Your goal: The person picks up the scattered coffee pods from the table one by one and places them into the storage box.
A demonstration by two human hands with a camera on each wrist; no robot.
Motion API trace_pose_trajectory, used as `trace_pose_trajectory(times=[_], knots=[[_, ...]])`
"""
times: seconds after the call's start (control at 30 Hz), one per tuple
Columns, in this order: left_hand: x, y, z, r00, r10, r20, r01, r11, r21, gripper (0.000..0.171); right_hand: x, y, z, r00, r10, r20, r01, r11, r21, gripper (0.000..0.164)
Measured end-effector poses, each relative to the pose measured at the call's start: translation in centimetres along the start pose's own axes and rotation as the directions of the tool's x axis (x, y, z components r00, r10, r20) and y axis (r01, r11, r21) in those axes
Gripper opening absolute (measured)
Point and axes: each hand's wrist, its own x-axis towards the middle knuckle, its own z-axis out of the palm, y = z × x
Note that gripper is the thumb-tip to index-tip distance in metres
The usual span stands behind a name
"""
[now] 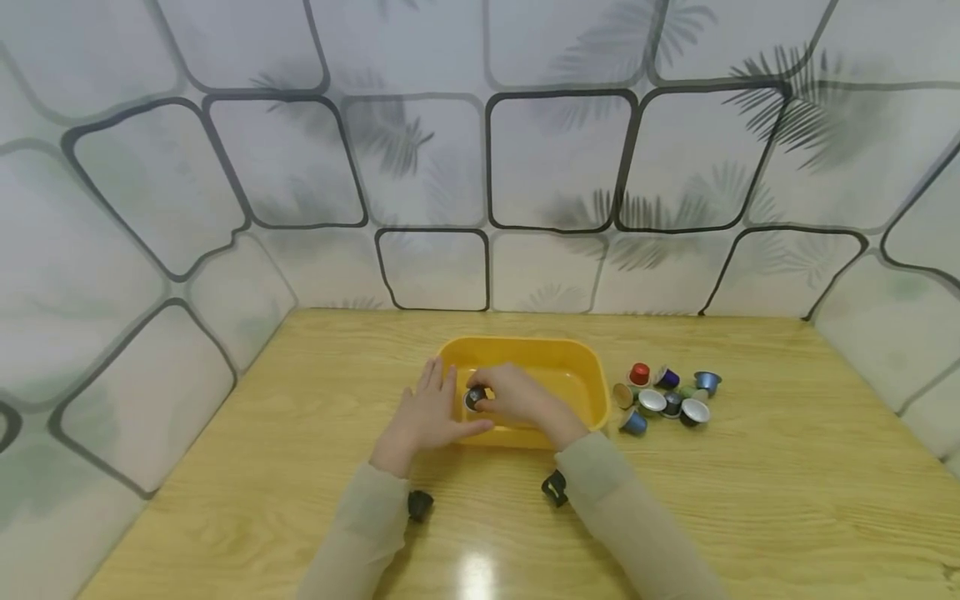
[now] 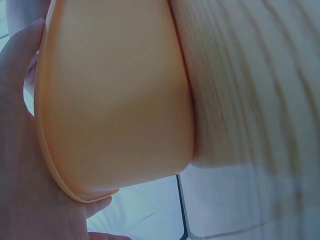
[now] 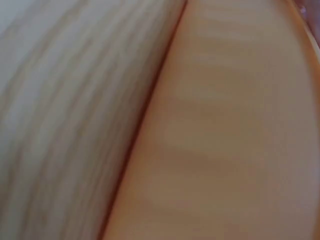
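Observation:
A yellow plastic tray lies on the wooden table. My right hand reaches over its near side and pinches a dark coffee capsule inside the left end. My left hand rests at the tray's left near corner, its fingers extended and thumb spread along the near rim. In the left wrist view, that hand lies along the rim beside the tray's outer wall. The right wrist view mostly shows the tray's near wall, with only a sliver of hand at the top right corner.
Right of the tray lies a loose group of coffee capsules, among them a red one, a purple one and blue ones. Small black objects show beside both sleeves. A patterned cloth wall stands behind the table.

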Motion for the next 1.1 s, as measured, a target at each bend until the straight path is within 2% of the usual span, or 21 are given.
trace_pose_trajectory(times=[0.37, 0.8, 1.1], knots=[[0.2, 0.2, 0.0, 1.0, -0.006, 0.01, 0.006, 1.0, 0.019, 0.106, 0.6, 0.1, 1.3, 0.999, 0.0, 0.051, -0.003, 0.998, 0.058, 0.017], [0.1, 0.1, -0.1, 1.0, -0.008, 0.007, 0.008, 1.0, 0.013, 0.104, 1.3, 0.3, 1.7, 0.994, -0.033, 0.106, 0.025, 0.996, 0.085, 0.015], [0.1, 0.1, -0.1, 1.0, -0.009, 0.011, 0.009, 1.0, 0.009, 0.105, 1.4, 0.1, 1.8, 0.99, -0.023, 0.139, 0.008, 0.994, 0.113, 0.01]])
